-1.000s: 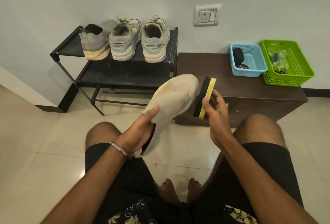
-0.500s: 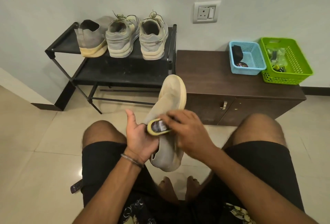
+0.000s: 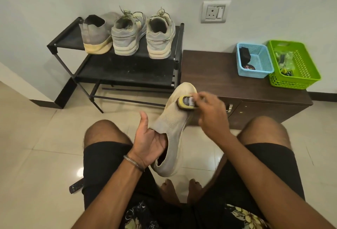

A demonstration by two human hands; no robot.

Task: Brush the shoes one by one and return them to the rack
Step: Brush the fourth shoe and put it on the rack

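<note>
We sit facing the rack (image 3: 65, 46), which stands up and to the left of both hands, with the dark desk (image 3: 209, 72) beside it on the right, just beyond the right hand. Three shoes (image 3: 127, 35) stand heel-out on the rack's top shelf, leaving no obvious gap on its right end; its lower shelf holds nothing that we can see.

The knit shoe (image 3: 171, 124) is held between our knees, above the floor. Its long axis runs from the heel, low and near our body, up and away to the toe, which points toward the desk edge. The upper is pale beige-grey mesh, visibly soiled and yellowed toward the toe, with a soft, collapsing collar.

The left hand (image 3: 147, 141) is the nearer one to the heel: its fingers go inside the shoe opening and support it from within, thumb raised free. The right hand (image 3: 211, 114) lies past the shoe's midpoint, toward the toe, with its fingers closed on the yellow brush (image 3: 185, 102), which presses bristles-down on the toe area. The hand is motion-blurred.

We judge brushing of this shoe to be under way. The coming stroke should follow the long axis, with the left hand bracing against the push.
</note>
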